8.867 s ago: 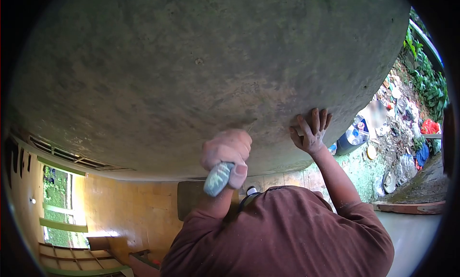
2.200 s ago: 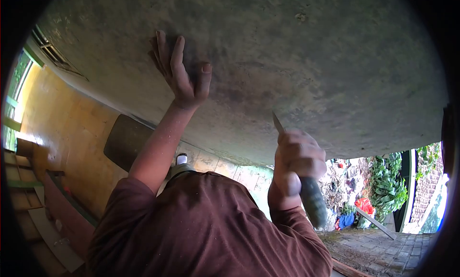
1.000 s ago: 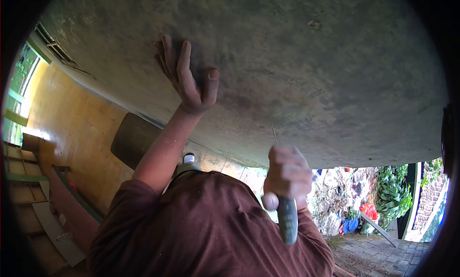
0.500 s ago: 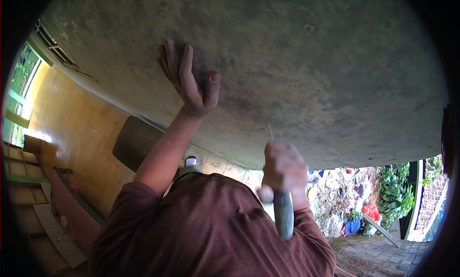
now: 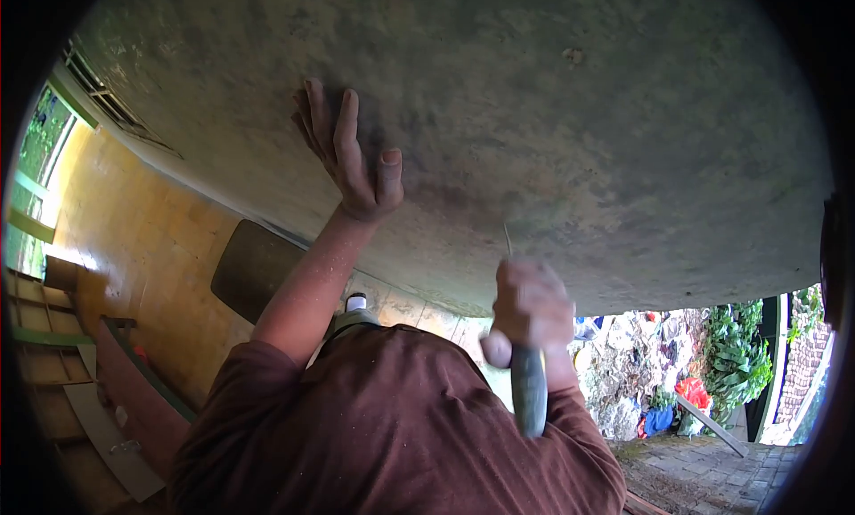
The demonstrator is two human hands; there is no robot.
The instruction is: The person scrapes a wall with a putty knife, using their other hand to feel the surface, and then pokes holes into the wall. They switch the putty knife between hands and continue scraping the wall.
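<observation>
My left hand (image 5: 352, 159) rests against the grey, stained wall (image 5: 570, 132), fingers spread and empty. To the right and lower, my right hand (image 5: 532, 308) is closed around a tool with a dark handle (image 5: 529, 395). A thin metal piece (image 5: 508, 239) sticks out past my fist toward the wall; whether its tip touches the surface I cannot tell. My right hand is slightly blurred.
A dark mat (image 5: 254, 267) lies on the yellowish tiled floor (image 5: 169, 217) at the left. Wooden furniture (image 5: 134, 381) stands at the lower left. Outside at the right are a heap of mixed litter (image 5: 632, 364), green plants (image 5: 735, 355) and paving (image 5: 712, 470).
My right hand and the tool have shifted very slightly. My left thumb has lowered a little, while that palm stays at about the same place on the wall.
</observation>
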